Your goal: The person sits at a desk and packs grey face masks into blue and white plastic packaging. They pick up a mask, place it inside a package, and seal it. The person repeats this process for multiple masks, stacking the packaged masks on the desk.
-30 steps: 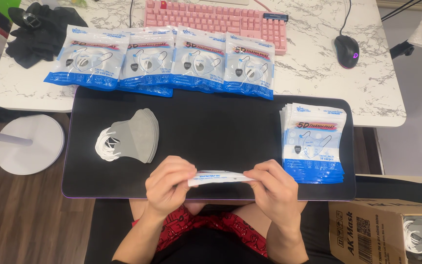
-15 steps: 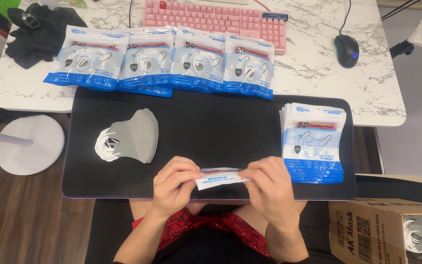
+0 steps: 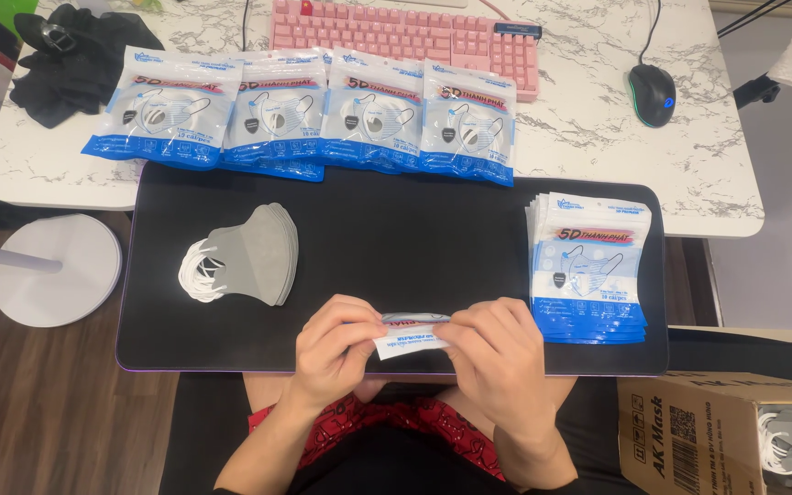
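Note:
Both hands hold one thin white and blue mask pouch edge-on over the front of the black mat. My left hand pinches its left end and my right hand pinches its right end. To the left of my hands, a small stack of grey face masks with white ear loops lies on the mat. A pile of several empty pouches sits at the mat's right edge.
Several filled mask pouches lie in a row along the white marble table's front. Behind them are a pink keyboard and a black mouse. A cardboard box stands at the lower right, black cloth at far left.
My hands have shifted slightly and closed in along the pouch, turning it a little. Nothing else on the mat has moved.

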